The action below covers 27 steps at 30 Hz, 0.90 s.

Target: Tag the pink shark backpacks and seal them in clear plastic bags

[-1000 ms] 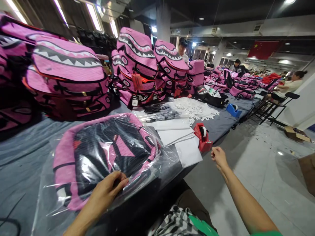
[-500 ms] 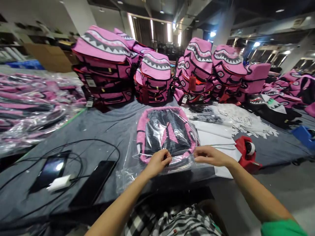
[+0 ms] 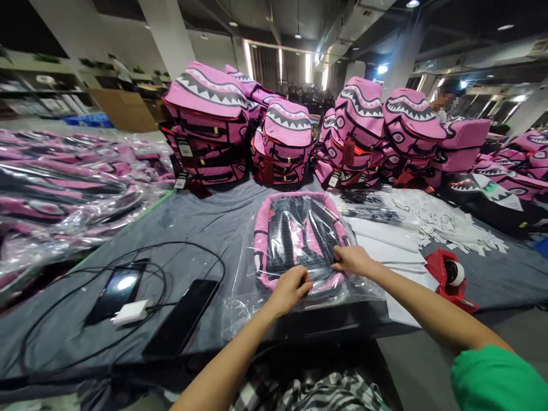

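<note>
The pack (image 3: 302,240) already lies inside the plastic (image 3: 242,305), closure unclear; the left hand (image 3: 291,290) seems to pinch it; the right hand's (image 3: 353,261) grip, one cannot tell.

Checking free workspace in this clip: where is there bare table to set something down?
Bare cloth shows between the cable and stacked backpacks, and right of the red tape dispenser. Crowded: the left front, with charger and cable; right of the wrapped backpack, with papers and white strips.

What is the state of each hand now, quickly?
Left hand: closed, at the plastic; hold unclear.
Right hand: curled, at the plastic; hold unclear.
</note>
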Available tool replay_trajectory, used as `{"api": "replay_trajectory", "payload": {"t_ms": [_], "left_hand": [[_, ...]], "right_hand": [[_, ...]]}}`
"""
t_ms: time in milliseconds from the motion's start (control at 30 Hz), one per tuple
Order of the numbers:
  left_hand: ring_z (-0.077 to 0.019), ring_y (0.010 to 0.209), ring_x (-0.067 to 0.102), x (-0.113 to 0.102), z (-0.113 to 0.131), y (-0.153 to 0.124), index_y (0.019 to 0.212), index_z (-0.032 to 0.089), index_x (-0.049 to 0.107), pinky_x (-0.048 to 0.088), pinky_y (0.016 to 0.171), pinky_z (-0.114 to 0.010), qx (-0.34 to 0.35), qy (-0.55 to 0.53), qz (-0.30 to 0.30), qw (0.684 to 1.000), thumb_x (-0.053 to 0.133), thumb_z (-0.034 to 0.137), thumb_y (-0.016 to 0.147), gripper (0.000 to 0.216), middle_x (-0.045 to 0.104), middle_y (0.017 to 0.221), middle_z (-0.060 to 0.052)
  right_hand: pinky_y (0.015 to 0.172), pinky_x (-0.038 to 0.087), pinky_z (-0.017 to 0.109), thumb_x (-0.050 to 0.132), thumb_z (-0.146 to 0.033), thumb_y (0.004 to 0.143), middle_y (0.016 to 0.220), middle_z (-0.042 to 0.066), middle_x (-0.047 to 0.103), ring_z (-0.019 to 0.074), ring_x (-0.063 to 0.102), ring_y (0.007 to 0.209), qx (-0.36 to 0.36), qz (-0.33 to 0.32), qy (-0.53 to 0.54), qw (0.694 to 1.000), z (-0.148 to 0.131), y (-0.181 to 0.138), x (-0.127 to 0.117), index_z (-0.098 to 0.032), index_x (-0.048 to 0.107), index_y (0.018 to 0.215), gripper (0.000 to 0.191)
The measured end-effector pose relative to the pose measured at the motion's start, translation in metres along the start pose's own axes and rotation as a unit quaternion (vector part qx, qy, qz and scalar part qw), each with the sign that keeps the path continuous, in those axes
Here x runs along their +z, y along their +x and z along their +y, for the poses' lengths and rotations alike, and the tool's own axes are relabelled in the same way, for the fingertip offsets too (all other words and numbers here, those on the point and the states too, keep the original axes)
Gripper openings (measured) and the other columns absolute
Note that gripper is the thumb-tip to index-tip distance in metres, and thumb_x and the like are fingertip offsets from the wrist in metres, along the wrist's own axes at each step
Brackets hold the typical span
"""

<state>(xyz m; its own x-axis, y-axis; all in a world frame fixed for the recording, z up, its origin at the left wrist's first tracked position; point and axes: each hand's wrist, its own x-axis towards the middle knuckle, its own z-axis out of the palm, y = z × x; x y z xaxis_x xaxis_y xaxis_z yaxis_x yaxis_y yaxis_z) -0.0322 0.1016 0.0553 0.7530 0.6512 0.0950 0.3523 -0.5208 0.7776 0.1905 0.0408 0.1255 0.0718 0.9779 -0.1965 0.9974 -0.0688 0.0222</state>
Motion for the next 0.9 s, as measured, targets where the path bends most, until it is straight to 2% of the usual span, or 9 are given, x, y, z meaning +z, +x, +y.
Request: {"api": "replay_trajectory", "payload": {"t_ms": [67, 133, 233, 300, 400, 600, 700, 833, 900], "left_hand": [[-0.0157, 0.073, 0.055, 0.001, -0.002, 0.001, 0.07, 0.02, 0.052, 0.037, 0.071, -0.027, 0.006, 0.003, 0.0, 1.0, 0.06, 0.016, 0.08, 0.013, 0.059, 0.074, 0.002], [-0.016, 0.074, 0.055, 0.002, -0.002, 0.003, 0.071, 0.02, 0.052, 0.038, 0.071, -0.027, 0.007, 0.007, -0.001, 1.0, 0.06, 0.016, 0.08, 0.014, 0.059, 0.074, 0.002], [-0.0169, 0.078, 0.056, 0.002, 0.003, 0.003, 0.074, 0.02, 0.052, 0.04, 0.073, -0.028, 0.014, 0.034, -0.011, 0.999, 0.059, 0.016, 0.083, 0.013, 0.061, 0.079, 0.001], [-0.0203, 0.09, 0.058, -0.003, 0.007, -0.003, 0.078, 0.02, 0.054, 0.043, 0.081, -0.033, 0.051, 0.096, -0.006, 0.994, 0.06, 0.019, 0.087, 0.01, 0.065, 0.09, -0.002], [-0.0296, 0.121, 0.051, -0.017, 0.003, -0.021, 0.084, 0.02, 0.057, 0.035, 0.103, -0.047, 0.109, 0.219, 0.049, 0.968, 0.062, 0.025, 0.09, 0.008, 0.066, 0.115, -0.008], [-0.0296, 0.123, 0.051, -0.037, -0.036, -0.052, 0.085, 0.021, 0.057, 0.034, 0.103, -0.05, 0.02, 0.238, 0.129, 0.962, 0.049, 0.031, 0.097, 0.017, 0.067, 0.119, -0.009], [-0.0257, 0.117, 0.056, -0.034, -0.044, -0.053, 0.082, 0.022, 0.054, 0.035, 0.104, -0.048, 0.005, 0.196, 0.128, 0.972, 0.045, 0.032, 0.099, 0.021, 0.068, 0.117, -0.008], [-0.0249, 0.113, 0.058, -0.032, -0.044, -0.05, 0.082, 0.022, 0.052, 0.038, 0.102, -0.047, -0.002, 0.152, 0.114, 0.982, 0.043, 0.036, 0.098, 0.023, 0.069, 0.111, -0.008], [-0.0256, 0.112, 0.059, -0.035, -0.044, -0.048, 0.082, 0.022, 0.052, 0.04, 0.101, -0.049, -0.013, 0.138, 0.104, 0.985, 0.043, 0.038, 0.096, 0.024, 0.069, 0.111, -0.008]], "right_hand": [[0.071, 0.042, 0.028, 0.057, -0.027, 0.097, 0.1, 0.009, 0.071, 0.0231, 0.065, 0.093, -0.009, 0.061, -0.008, 0.998, 0.005, -0.019, 0.013, -0.02, 0.065, 0.101, 0.011], [0.086, 0.045, 0.032, 0.053, -0.027, 0.099, 0.117, 0.01, 0.068, 0.0239, 0.062, 0.108, -0.117, 0.119, -0.007, 0.986, 0.007, -0.04, 0.032, -0.022, 0.066, 0.113, 0.019], [0.104, 0.038, 0.043, 0.061, -0.044, 0.096, 0.143, 0.011, 0.055, 0.0283, 0.05, 0.129, -0.263, 0.164, -0.008, 0.951, 0.004, -0.061, 0.062, -0.028, 0.054, 0.14, 0.047], [0.109, 0.034, 0.047, 0.06, -0.05, 0.095, 0.146, 0.012, 0.053, 0.0289, 0.046, 0.133, -0.266, 0.171, -0.004, 0.949, 0.001, -0.064, 0.076, -0.029, 0.046, 0.148, 0.059], [0.111, 0.032, 0.049, 0.054, -0.052, 0.098, 0.133, 0.011, 0.061, 0.0268, 0.051, 0.128, -0.241, 0.176, 0.033, 0.954, -0.002, -0.059, 0.085, -0.027, 0.05, 0.145, 0.053], [0.117, 0.028, 0.052, 0.046, -0.05, 0.101, 0.139, 0.01, 0.058, 0.0268, 0.047, 0.135, -0.218, 0.186, 0.16, 0.945, -0.012, -0.059, 0.083, -0.027, 0.054, 0.141, 0.047], [0.112, 0.038, 0.046, 0.042, -0.05, 0.102, 0.148, 0.007, 0.052, 0.025, 0.047, 0.137, -0.14, 0.254, 0.283, 0.914, 0.001, -0.082, 0.078, -0.03, 0.054, 0.14, 0.045], [0.093, 0.049, 0.042, 0.048, -0.055, 0.094, 0.113, 0.009, 0.069, 0.026, 0.064, 0.104, 0.16, 0.447, 0.293, 0.83, 0.071, -0.147, 0.079, -0.024, 0.069, 0.11, 0.041], [0.083, 0.049, 0.045, 0.05, -0.061, 0.085, 0.095, 0.013, 0.068, 0.0289, 0.063, 0.087, 0.301, 0.475, 0.214, 0.799, 0.118, -0.183, 0.082, -0.021, 0.071, 0.094, 0.045]]}}
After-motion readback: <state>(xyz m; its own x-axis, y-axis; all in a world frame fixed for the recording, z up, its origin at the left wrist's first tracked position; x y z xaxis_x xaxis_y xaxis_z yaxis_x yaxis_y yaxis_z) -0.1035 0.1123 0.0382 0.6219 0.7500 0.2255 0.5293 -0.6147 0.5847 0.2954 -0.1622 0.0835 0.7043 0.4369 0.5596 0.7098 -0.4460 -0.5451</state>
